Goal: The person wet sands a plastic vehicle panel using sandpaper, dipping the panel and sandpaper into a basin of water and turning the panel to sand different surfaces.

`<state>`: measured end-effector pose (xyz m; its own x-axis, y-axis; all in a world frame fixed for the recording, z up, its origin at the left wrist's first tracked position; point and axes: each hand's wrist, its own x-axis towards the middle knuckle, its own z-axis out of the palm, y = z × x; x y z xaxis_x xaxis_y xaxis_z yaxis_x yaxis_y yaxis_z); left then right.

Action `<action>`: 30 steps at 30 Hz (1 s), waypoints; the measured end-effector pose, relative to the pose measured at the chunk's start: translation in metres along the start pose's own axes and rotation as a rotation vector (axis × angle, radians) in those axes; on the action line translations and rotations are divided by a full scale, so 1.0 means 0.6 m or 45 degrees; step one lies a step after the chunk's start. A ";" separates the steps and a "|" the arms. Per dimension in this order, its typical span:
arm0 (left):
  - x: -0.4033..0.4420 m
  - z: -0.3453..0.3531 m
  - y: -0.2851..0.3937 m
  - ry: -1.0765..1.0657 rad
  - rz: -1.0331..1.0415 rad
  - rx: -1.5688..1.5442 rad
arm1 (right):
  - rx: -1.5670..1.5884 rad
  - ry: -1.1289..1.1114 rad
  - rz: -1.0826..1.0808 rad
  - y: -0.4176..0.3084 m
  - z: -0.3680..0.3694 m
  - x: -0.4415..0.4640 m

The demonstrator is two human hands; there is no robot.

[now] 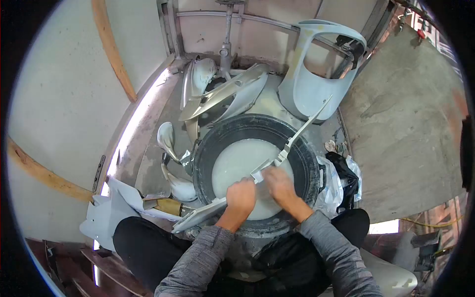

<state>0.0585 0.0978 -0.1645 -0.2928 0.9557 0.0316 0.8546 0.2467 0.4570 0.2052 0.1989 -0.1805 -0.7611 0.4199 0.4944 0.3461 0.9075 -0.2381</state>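
Note:
A long, narrow, pale plastic panel (200,214) slants across a black tub (306,171) of cloudy whitish water (245,158). Its thin notched end points to the upper right, and its broader end lies near my left knee. My left hand (241,198) is closed in a fist around the panel's middle, above the water. Close by, my right hand (280,187) has its fingers curled against the panel and is slightly blurred. Whatever those fingers may hold is hidden. A small white patch (258,176) shows between the two hands; I cannot tell whether it belongs to the panel.
Several painted plastic panels (227,94) lean behind the tub. Two mirror-shaped pieces (166,136) lie on its left. A large pale-blue shell (316,94) stands at the back right. Crumpled plastic bags (330,190) sit beside the tub, near a grey board (405,128).

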 end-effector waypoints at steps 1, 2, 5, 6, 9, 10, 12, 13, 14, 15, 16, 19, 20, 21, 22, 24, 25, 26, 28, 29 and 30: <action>0.003 -0.002 -0.001 0.004 -0.014 -0.018 | -0.003 0.004 -0.004 0.000 0.003 0.000; 0.002 -0.001 -0.002 0.007 -0.019 -0.020 | 0.005 -0.025 -0.019 -0.005 0.009 -0.003; 0.004 0.000 -0.001 -0.011 0.008 -0.007 | 0.066 -0.169 -0.022 -0.008 0.000 -0.001; 0.002 -0.002 0.001 -0.019 0.001 -0.010 | 0.065 -0.166 -0.018 0.005 -0.002 0.000; 0.005 -0.005 -0.004 -0.019 -0.002 0.004 | -0.054 0.020 0.059 0.012 0.004 0.001; 0.003 -0.003 -0.002 -0.027 0.004 0.012 | 0.080 -0.016 -0.094 -0.001 0.016 -0.010; 0.004 -0.001 0.002 -0.023 -0.002 0.012 | -0.002 -0.040 -0.087 0.018 0.000 -0.002; 0.005 -0.002 0.001 -0.029 -0.010 0.014 | -0.005 -0.031 -0.087 0.015 -0.003 0.001; 0.005 -0.002 -0.001 -0.036 -0.025 0.016 | -0.006 -0.040 -0.001 0.011 -0.003 0.004; 0.003 -0.012 0.004 -0.028 -0.013 0.017 | -0.005 -0.052 0.087 0.007 -0.003 0.005; 0.001 -0.012 0.003 -0.032 -0.015 0.019 | -0.001 -0.053 0.090 0.004 -0.005 0.006; 0.006 -0.012 0.006 -0.039 0.025 0.079 | -0.007 -0.029 -0.155 0.004 -0.015 0.011; 0.005 -0.011 0.004 -0.025 0.025 0.066 | -0.003 -0.034 -0.069 -0.001 -0.011 0.010; 0.005 -0.010 0.003 -0.010 0.024 0.054 | 0.002 -0.040 0.015 -0.004 -0.007 0.011; 0.004 -0.011 0.002 -0.014 0.021 0.057 | 0.007 -0.041 0.016 -0.003 -0.008 0.011; 0.004 -0.010 0.003 -0.018 0.009 0.058 | 0.065 -0.049 -0.062 0.004 -0.016 0.009; 0.008 -0.010 0.002 -0.014 0.017 0.062 | -0.009 -0.070 0.063 0.007 -0.018 0.010; 0.006 -0.010 0.000 0.003 0.034 0.046 | -0.009 -0.069 0.064 0.000 -0.017 0.010; 0.000 -0.010 -0.002 0.012 0.049 0.021 | 0.292 -0.072 0.182 -0.031 -0.009 0.011; -0.001 -0.012 -0.002 0.032 0.067 0.020 | 0.284 -0.074 0.186 -0.047 0.003 0.006; -0.001 -0.015 -0.001 0.053 0.087 0.022 | 0.278 -0.070 0.187 -0.056 0.008 0.005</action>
<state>0.0543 0.0958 -0.1569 -0.2505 0.9630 0.0994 0.8803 0.1839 0.4374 0.1886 0.1698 -0.1751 -0.7423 0.5403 0.3963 0.3329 0.8107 -0.4816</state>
